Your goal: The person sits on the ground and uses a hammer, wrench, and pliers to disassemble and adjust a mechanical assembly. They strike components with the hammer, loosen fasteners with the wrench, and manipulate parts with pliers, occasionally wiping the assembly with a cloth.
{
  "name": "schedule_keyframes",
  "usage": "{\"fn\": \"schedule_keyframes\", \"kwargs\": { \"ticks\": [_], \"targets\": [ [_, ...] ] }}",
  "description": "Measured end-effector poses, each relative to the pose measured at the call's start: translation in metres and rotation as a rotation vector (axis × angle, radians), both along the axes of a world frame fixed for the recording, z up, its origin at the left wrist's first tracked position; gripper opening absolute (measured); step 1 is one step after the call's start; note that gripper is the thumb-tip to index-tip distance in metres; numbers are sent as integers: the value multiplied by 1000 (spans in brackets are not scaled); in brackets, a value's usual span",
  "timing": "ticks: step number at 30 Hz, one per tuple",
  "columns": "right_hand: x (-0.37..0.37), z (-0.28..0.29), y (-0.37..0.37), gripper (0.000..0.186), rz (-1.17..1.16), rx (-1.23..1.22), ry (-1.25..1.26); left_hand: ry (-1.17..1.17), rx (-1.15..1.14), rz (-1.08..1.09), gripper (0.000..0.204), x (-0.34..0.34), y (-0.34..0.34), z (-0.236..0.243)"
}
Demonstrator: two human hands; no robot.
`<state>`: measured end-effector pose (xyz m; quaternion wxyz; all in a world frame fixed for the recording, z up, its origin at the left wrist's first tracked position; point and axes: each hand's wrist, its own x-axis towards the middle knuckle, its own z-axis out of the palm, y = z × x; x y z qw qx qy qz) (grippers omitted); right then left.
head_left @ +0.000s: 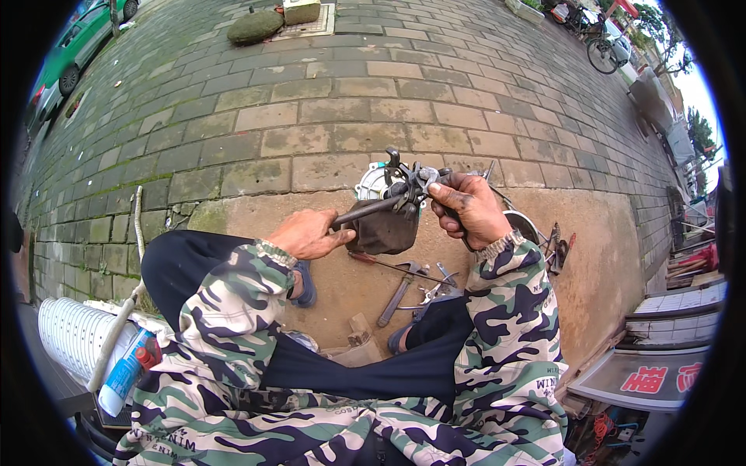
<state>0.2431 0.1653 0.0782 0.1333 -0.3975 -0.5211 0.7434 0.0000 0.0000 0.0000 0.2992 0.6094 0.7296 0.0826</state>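
Note:
In front of my knees is a dark metal jawed tool that looks like a puller (pixel 406 185), with hooked arms and a bolt. My left hand (pixel 305 234) is closed round the end of a dark rod (pixel 371 210), which reaches to the puller. My right hand (pixel 472 208) grips a grey-headed metal tool (pixel 426 177) against the puller; its handle is hidden in the fingers, so I cannot tell its exact kind. Below the puller sits a dark brown rounded bulk (pixel 385 233), partly covered by the rod. Behind it shows a round white-and-green part (pixel 373 183).
On the concrete between my feet lie a hammer (pixel 396 299), a long screwdriver (pixel 381 264) and several metal tools (pixel 439 291). A round rim (pixel 522 225) stands beyond my right wrist. At left are a blue spray can (pixel 124 373) and a stick (pixel 116 342); at right, a sign board (pixel 614 380).

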Motion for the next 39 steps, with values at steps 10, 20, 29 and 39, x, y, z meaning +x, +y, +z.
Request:
{"fn": "schedule_keyframes", "kwargs": {
  "ticks": [10,20,29,39],
  "targets": [
    [4,4,18,17,-4,59,-8,-40,-16,143,44,-19,-31,14],
    [31,7,24,25,341,-17,-44,-110,-60,133,45,-23,-27,-3],
    [2,-11,-20,27,200,-173,35,-785,-367,428,50,-2,-50,5],
    [7,-5,-2,28,184,-134,9,-1161,-558,503,33,7,-37,26]
  ]
}}
